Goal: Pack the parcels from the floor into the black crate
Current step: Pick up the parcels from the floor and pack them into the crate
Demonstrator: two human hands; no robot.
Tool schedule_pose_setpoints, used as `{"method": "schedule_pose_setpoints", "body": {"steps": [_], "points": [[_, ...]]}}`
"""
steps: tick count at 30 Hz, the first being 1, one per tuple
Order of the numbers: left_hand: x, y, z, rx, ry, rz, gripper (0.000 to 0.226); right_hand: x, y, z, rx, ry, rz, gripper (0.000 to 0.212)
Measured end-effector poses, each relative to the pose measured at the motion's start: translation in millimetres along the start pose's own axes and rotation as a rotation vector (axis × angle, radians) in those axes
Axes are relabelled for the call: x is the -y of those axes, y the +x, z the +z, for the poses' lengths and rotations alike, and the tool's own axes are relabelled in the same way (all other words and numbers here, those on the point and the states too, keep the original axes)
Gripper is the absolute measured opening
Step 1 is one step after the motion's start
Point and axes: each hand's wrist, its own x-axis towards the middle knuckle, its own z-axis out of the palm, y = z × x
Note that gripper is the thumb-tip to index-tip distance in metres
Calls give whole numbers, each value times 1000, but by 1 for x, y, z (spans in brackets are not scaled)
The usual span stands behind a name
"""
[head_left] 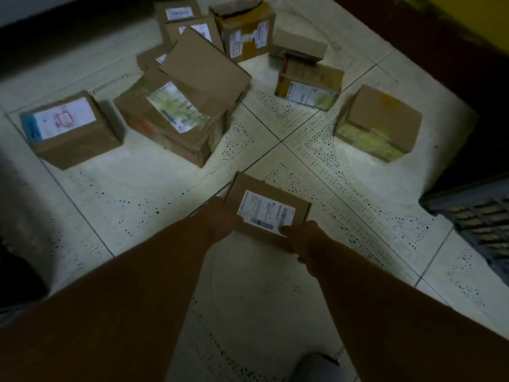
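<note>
A small cardboard parcel (pixel 266 209) with a white shipping label (pixel 266 213) on top sits between both hands at the near middle of the scene, over the pale tiled floor (pixel 154 188); whether it rests on the tiles or is lifted just clear of them cannot be told. The left hand (pixel 220 220) grips its left near corner, fingers curled round the edge. The right hand (pixel 303 238) grips its right near edge, with the thumb lying on the corner of the label. Both bare forearms reach in from the near edge.

At the right edge stands the black crate (pixel 479 219), only partly in view, its slatted wall showing, well apart from the held parcel.

More parcels lie on the floor farther off. On the left is a brown box with a blue-edged label (pixel 70 128). Just right of it is a larger taped box (pixel 170 119), with a plain flat carton (pixel 205 68) tilted on top of it. Beyond these, at the far side, is a cluster of labelled boxes (pixel 187 23) and a taller one with its top flaps loose (pixel 243 31). To the right of the middle sits a box with a label on its near face (pixel 309 85), with a smaller plain box (pixel 298 45) resting on its far edge. Far right, alone, is a yellowish-taped box (pixel 378 122).
</note>
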Motion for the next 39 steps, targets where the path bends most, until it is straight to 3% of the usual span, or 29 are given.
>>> {"method": "schedule_pose_setpoints", "body": {"steps": [3, 6, 9, 11, 18, 20, 23, 26, 31, 35, 37, 39], "points": [[19, 11, -16, -102, -133, -147, 44, 6, -5, 10, -61, 83, -8, 21], [39, 8, -45, -220, -80, -194, 50, 24, -11, 25, -111, 120, -90, 25], [50, 0, -89, -320, -59, -232, 48, 58, -27, 53, -115, 141, -262, 14], [53, -13, -122, -455, -96, -254, 46, 82, -47, 73, -107, 214, -380, 24], [64, -96, -260, -816, -348, -230, 59, 177, -160, 146, -66, 236, -845, 12], [77, -128, -302, -871, -398, -190, 60, 201, -192, 166, -32, 167, -934, 17], [116, -184, -356, -992, -491, -169, 41, 227, -244, 206, 47, 40, -1107, 19], [181, -236, -382, -1055, -613, -191, 30, 230, -292, 261, 162, -96, -1159, 23], [286, -273, -365, -1064, -895, -291, 28, 191, -321, 338, 224, -380, -1247, 29], [337, -279, -337, -1048, -949, -375, 20, 169, -327, 373, 276, -576, -1294, 38], [355, -280, -333, -1066, -939, -404, 9, 158, -328, 385, 281, -734, -1347, 52], [370, -279, -331, -1055, -985, -430, 13, 145, -327, 392, 340, -905, -1419, 62]]}}
